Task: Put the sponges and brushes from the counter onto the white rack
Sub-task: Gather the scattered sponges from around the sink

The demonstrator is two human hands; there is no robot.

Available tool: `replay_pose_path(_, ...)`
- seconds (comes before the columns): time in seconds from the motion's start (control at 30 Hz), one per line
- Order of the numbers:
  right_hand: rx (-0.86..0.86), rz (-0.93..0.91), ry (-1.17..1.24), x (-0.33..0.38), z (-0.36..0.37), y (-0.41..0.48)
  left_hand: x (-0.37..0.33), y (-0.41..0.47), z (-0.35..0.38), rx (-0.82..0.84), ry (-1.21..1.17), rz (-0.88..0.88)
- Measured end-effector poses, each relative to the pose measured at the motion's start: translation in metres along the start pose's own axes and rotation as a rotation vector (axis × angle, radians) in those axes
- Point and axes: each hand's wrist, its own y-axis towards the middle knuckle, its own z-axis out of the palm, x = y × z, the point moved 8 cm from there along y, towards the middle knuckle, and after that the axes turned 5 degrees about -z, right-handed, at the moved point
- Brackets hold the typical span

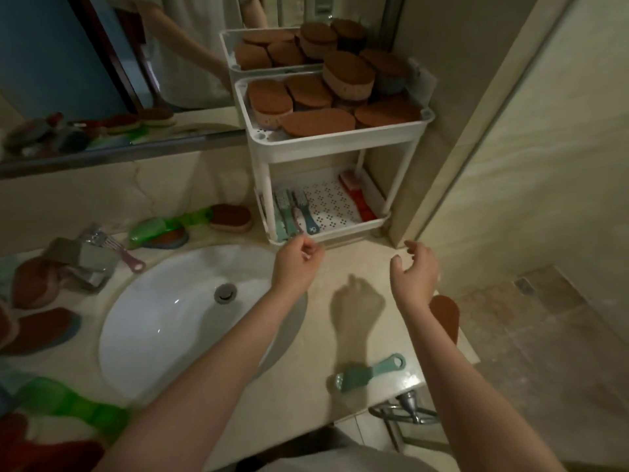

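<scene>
Left hand (296,258) and right hand (416,269) hover before the white rack (326,139), fingers loosely curled (holding nothing).

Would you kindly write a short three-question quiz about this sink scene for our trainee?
1. True or false: the top tier of the white rack holds brown sponges.
2. Where does the teal brush lie? A on the rack's top tier; B on the counter near its front edge; C on the rack's lower tier.
3. Fill in: the red brush lies on the rack's ____ tier.
Key: 1 true; 2 B; 3 lower.
</scene>
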Motion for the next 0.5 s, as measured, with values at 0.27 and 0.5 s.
replay_pose_path(0.27, 0.417, 0.338, -0.475, -0.094, 0.008, -0.038, 0.055, -0.005, 0.059, 0.308, 0.176, -0.187)
replay_pose_path(0.5, 0.525, 0.494, -0.48, -0.121, 0.01, -0.06, 0.048, -0.007, 0.082, 0.36, 0.188, -0.16)
